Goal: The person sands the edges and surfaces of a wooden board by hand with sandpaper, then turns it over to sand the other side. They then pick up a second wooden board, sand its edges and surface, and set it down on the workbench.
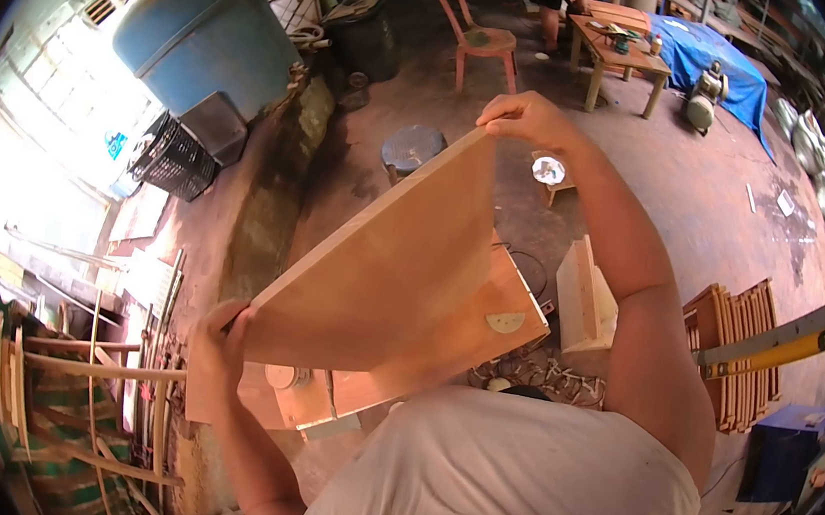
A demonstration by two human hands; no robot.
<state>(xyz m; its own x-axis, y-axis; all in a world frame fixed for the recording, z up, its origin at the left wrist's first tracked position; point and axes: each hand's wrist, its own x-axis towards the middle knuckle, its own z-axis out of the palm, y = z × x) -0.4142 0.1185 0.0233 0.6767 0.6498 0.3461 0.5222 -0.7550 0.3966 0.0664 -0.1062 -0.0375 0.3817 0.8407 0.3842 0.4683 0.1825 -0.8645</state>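
Closest to the lens, a wooden board [390, 275] fills mid-frame, tilted. Left hand [217, 343] clasps its lower-left corner; right hand [523, 118] pinches the top corner, apparently over a workpiece [400, 372].

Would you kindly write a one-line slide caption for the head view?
Left hand and right hand hold a flat orange-brown wooden board by opposite corners above a workshop floor.

Orange-brown wooden panel [401, 266]; blue-grey tank [205, 30]; red plastic chair [476, 35]; blue tarp [715, 53]; green-striped cloth [7, 386].
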